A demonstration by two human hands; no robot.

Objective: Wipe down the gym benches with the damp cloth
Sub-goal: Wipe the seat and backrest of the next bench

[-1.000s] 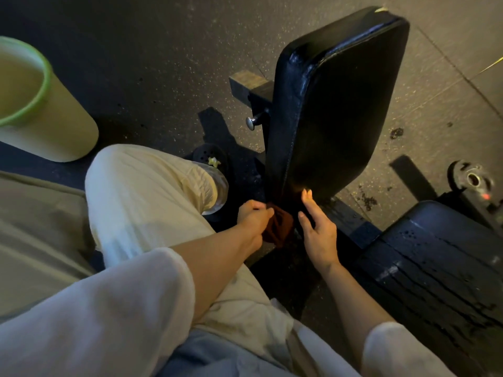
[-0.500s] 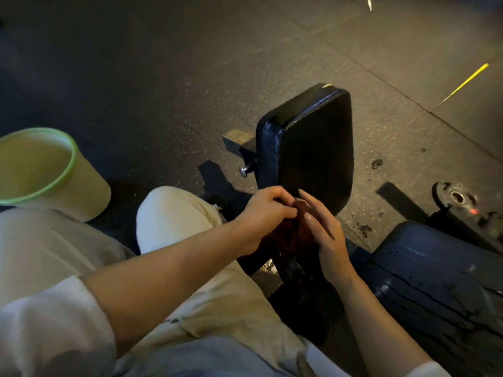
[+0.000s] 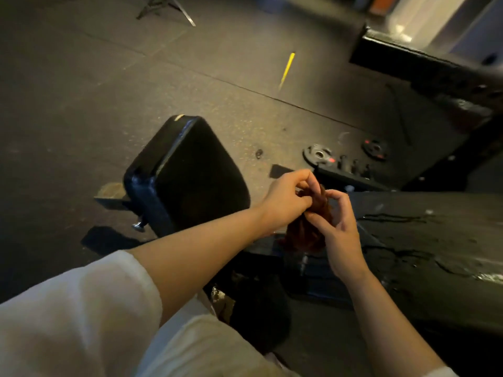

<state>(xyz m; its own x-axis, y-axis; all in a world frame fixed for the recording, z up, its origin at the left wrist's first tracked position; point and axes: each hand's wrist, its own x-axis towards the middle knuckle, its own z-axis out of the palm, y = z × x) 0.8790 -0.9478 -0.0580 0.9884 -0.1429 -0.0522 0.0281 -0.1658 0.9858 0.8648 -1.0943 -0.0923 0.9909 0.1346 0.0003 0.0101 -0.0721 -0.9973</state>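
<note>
A reddish-brown cloth [image 3: 307,235] hangs bunched between both of my hands, above the gap between the two bench pads. My left hand [image 3: 288,197] pinches its upper part with fingers and thumb. My right hand [image 3: 336,227] holds the cloth from the right side, fingers curled around it. The small black seat pad [image 3: 190,172] tilts up to the left of my hands. The long black bench pad [image 3: 435,240], cracked and streaked with wet marks, stretches off to the right.
Two small weight plates [image 3: 317,153] lie on the rubber floor beyond the bench. A black frame beam [image 3: 424,69] crosses the upper right. My knee in light trousers [image 3: 204,349] fills the bottom. A yellow floor stripe [image 3: 287,66] shows farther off.
Both hands rose from the base of the seat pad, bringing the cloth up and to the right. The view lifted and swung right, and the green-rimmed bucket left the frame.
</note>
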